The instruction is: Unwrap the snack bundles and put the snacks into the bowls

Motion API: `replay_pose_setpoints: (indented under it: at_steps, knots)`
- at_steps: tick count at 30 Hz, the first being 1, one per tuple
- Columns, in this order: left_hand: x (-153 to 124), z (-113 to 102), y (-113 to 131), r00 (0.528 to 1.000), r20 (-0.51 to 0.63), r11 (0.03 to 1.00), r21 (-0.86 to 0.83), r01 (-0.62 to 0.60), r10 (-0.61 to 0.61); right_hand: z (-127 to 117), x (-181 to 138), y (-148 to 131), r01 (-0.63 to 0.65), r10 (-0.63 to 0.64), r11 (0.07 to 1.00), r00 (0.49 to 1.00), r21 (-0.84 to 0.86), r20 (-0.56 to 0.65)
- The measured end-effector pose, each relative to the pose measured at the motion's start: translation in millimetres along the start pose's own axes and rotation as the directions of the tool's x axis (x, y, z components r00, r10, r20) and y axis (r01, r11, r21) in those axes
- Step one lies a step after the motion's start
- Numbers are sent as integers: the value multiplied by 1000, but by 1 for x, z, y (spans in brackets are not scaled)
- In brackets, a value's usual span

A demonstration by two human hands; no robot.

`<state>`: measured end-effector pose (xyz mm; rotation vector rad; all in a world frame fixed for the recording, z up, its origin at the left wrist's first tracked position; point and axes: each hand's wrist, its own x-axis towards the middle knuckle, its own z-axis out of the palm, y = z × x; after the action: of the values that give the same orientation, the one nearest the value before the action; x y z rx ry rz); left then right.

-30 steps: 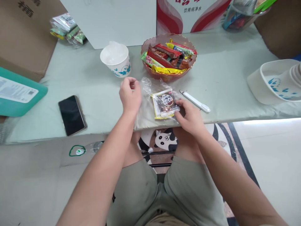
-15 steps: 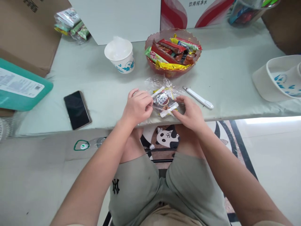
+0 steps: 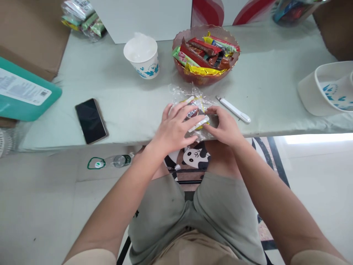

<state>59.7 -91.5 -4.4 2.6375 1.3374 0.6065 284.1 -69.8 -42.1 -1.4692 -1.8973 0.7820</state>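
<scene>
Left hand [image 3: 175, 130] fingers are fanned out over the watermelon-seed packet [image 3: 192, 113], which sits just in front of the red scalloped bowl [image 3: 193, 78]. Right hand [image 3: 226, 127] has thumb and index parted at the packet's side; can't tell if they're actually pinching it. My worry: the slick clear plastic [image 3: 179, 92] around it could bunch or slide if the two hands push unevenly. Also that white utility knife [image 3: 236, 110], in front of the bowl and off to its right, has its metal tip near the right index, so a careless sideways swing might nick someone. Palms face down-ish, forearms angling in toward the bowl from both sides.
</scene>
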Motion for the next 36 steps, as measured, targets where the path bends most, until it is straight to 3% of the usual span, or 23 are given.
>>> replay_pose_setpoints:
  at_steps: [4,10,17,20,22,24,26,28,30,32,34,36]
  knots:
    - [0,11,0,992,68,994,-30,-109,111,0,1,1,8,-8,1000,1000,-19,13]
    - [-38,12,-7,976,-148,985,-46,-168,159,-1,3,2,32,-31,997,999,-69,23]
    - [-91,8,-21,960,-268,996,-51,71,-82,-1,3,1,14,-10,994,999,-109,42]
    - [-89,1,-24,900,-396,983,-80,166,-184,-2,3,0,8,0,993,998,-122,60]
    - [-73,-10,-21,870,-455,982,-93,167,-191,-4,3,-5,-2,10,992,998,-125,63]
    - [-47,-22,-16,912,-345,971,-168,171,-220,-6,4,-14,-36,44,992,997,-121,67]
    - [-18,-31,-14,956,-75,938,-229,260,-283,-9,7,-27,-89,101,988,990,-125,96]
    - [6,-33,-14,940,110,925,-170,339,-324,-11,13,-44,-159,186,970,973,-182,139]
    - [21,-27,-16,921,98,919,-86,386,-377,-9,19,-59,-232,286,926,946,-296,152]
    - [27,-19,-21,874,10,873,-39,486,-486,-4,26,-69,-265,343,869,931,-417,123]
    - [28,-12,-30,795,-49,796,-68,601,-605,4,30,-73,-240,326,839,940,-489,98]
    - [27,-8,-40,747,-11,741,-133,658,-665,11,33,-72,-205,282,843,956,-497,83]
